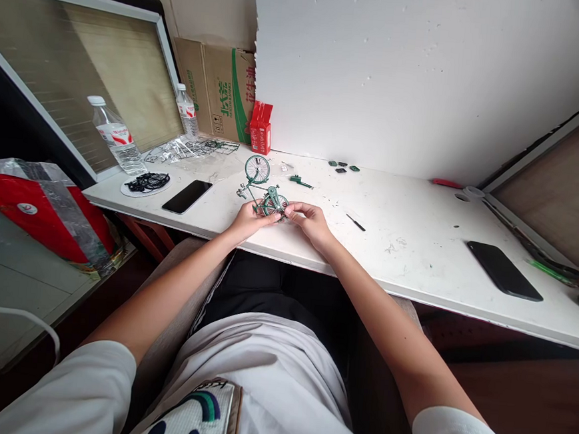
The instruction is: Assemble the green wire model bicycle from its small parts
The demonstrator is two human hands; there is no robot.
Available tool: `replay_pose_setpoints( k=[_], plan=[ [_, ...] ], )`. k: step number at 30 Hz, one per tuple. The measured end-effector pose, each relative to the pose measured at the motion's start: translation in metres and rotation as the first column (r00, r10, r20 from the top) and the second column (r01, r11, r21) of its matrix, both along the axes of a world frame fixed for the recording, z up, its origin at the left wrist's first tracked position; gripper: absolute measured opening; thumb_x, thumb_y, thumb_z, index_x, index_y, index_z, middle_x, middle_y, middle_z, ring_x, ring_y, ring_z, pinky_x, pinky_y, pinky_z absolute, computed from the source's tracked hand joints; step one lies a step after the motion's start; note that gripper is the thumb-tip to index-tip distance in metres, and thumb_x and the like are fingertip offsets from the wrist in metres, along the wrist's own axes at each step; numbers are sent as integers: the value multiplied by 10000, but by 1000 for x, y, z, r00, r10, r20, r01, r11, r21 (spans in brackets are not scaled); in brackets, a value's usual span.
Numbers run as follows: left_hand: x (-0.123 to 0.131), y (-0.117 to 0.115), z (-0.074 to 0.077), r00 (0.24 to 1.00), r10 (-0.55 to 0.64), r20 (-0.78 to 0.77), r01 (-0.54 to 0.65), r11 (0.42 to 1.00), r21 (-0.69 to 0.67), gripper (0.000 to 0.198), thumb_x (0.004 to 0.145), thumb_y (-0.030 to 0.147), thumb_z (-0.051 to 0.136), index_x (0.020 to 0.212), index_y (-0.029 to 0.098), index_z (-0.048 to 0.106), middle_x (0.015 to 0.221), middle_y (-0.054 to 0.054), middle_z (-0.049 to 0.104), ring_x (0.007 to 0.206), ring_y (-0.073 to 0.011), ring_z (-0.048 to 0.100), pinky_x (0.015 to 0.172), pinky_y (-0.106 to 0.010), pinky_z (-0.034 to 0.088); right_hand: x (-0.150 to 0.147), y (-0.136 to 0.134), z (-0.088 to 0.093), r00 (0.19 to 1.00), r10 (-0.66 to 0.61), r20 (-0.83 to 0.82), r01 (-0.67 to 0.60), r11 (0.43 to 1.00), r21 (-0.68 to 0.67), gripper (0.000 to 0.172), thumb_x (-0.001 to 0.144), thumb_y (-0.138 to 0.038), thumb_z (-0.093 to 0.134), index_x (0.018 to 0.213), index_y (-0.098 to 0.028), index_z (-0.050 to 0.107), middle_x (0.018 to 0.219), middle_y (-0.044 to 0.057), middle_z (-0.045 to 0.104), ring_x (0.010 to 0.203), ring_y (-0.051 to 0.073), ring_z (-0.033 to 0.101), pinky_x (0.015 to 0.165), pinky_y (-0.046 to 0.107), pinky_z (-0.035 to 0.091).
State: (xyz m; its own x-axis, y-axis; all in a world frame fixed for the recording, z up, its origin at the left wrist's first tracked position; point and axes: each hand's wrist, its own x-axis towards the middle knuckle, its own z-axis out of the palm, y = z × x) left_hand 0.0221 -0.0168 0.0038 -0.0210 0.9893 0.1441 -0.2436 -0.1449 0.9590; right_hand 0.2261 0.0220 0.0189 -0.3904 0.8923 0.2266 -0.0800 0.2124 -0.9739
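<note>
A small green model bicycle [262,187] stands on the white table [418,240] near its front edge. My left hand [248,220] pinches its rear wheel from the left. My right hand [310,220] is closed on the same wheel from the right. The front wheel [257,168] points away from me. A loose green part [299,181] lies just behind the model, and a thin dark tool [356,222] lies to the right of my right hand.
A black phone [187,196] and a plate of black parts [146,182] lie left. Two water bottles [117,135], a cardboard box [219,91] and a red carton [261,129] stand behind. Another black phone [504,270] and tools [541,257] lie right. Small green pieces [343,167] sit by the wall.
</note>
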Motion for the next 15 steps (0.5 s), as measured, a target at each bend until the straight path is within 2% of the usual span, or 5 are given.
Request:
replay_pose_setpoints(
  k=[4, 15],
  plan=[
    [0, 0, 1, 1000, -18, 5, 18, 1000, 1, 644, 558, 404, 1077, 1055, 133, 769, 1078, -119, 843, 1021, -283, 808, 1043, -539, 658, -1, 0, 0, 999, 35, -1, -35, 999, -20, 418, 729, -559, 919, 914, -203, 800, 1064, 61, 812, 979, 221, 709, 971, 367, 551],
    [-1, 1, -2, 999, -39, -3, 39, 999, 9, 654, 572, 388, 1078, 1078, 118, 762, 1088, -124, 845, 976, -267, 814, 1054, -542, 655, -1, -2, 2, 999, 30, 21, -29, 999, -20, 501, 727, -633, 919, 942, -194, 804, 1009, 61, 806, 935, 212, 690, 921, 351, 546]
  ],
)
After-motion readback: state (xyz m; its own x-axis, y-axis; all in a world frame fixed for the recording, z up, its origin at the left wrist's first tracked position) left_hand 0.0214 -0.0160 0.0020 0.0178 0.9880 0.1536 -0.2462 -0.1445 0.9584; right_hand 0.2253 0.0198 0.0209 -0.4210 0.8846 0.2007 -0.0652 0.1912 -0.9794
